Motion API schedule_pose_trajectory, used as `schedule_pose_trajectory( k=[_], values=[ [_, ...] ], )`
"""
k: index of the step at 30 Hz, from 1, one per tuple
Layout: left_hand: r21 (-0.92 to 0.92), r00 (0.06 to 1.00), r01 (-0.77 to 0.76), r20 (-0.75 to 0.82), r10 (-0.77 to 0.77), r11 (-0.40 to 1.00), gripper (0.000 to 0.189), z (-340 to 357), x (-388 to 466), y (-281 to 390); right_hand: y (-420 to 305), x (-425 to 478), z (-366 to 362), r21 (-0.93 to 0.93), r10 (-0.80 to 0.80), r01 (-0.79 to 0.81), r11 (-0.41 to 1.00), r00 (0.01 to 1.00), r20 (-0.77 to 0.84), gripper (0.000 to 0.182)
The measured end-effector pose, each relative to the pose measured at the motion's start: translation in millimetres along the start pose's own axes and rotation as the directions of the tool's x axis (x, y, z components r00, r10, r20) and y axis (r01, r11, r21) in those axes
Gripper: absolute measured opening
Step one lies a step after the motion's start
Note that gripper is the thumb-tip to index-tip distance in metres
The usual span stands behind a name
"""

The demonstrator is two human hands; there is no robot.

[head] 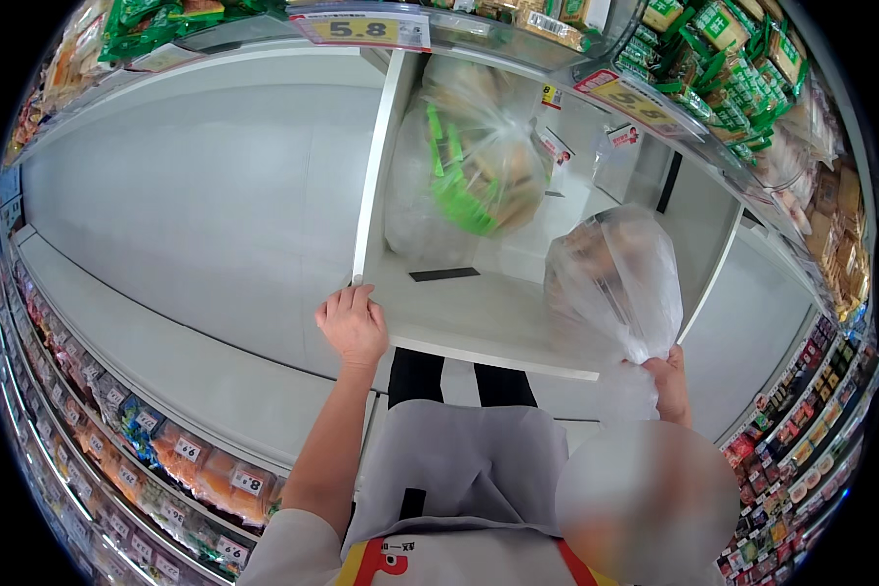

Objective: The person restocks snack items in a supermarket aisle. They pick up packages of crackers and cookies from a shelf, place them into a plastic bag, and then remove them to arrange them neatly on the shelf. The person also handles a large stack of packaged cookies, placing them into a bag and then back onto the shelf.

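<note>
My right hand (668,384) grips the gathered neck of a clear plastic bag (615,271) with brownish items inside, at the right side of an open white drawer (483,355). My left hand (353,322) rests, fingers curled, at the drawer's left front corner; whether it grips the edge I cannot tell. Within the drawer, at the back left, sits another knotted clear plastic bag (483,154) holding tan packs and bright green wrappers. A black strip (444,275) lies on the drawer's bottom, and small printed cards (555,146) stand behind the bags.
Above the drawer runs a shelf edge with price tags (359,31) and green-wrapped snack packs (747,80). A grey floor (190,212) extends to the left. Lower left stand shelves of bagged goods (212,476); more stocked shelves (798,469) are at the lower right.
</note>
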State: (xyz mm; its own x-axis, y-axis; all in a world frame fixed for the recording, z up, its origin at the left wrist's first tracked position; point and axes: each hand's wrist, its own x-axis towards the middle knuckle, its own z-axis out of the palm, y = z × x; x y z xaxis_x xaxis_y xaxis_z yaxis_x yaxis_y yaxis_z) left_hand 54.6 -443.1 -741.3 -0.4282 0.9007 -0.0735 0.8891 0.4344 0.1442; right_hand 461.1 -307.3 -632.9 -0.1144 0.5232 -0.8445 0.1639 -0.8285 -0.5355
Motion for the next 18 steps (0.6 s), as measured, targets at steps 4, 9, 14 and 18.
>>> schedule_pose_trajectory(
  k=[4,9,14,18],
  values=[
    [-0.016,1.0,0.013,-0.004,-0.013,1.0,0.021,-2.5,2.7,-0.6,-24.7,-6.4,66.4,0.106,-0.106,0.103,0.989,0.994,0.025,0.031],
    [-0.045,0.999,0.051,0.001,-0.051,0.998,0.024,-1.4,0.2,-4.5,-27.3,65.6,167.3,0.043,-0.069,0.06,0.997,0.968,0.242,0.028],
    [-0.073,0.998,0.051,-0.039,-0.054,0.996,0.025,-0.5,1.2,-2.8,9.7,167.7,239.7,0.037,-0.189,0.187,0.982,0.933,0.305,0.031],
    [-0.075,0.998,0.042,-0.045,-0.046,0.996,0.025,4.4,0.8,-3.2,35.4,176.2,318.7,-0.791,-0.712,0.443,0.423,0.702,0.012,0.031]
  ],
)
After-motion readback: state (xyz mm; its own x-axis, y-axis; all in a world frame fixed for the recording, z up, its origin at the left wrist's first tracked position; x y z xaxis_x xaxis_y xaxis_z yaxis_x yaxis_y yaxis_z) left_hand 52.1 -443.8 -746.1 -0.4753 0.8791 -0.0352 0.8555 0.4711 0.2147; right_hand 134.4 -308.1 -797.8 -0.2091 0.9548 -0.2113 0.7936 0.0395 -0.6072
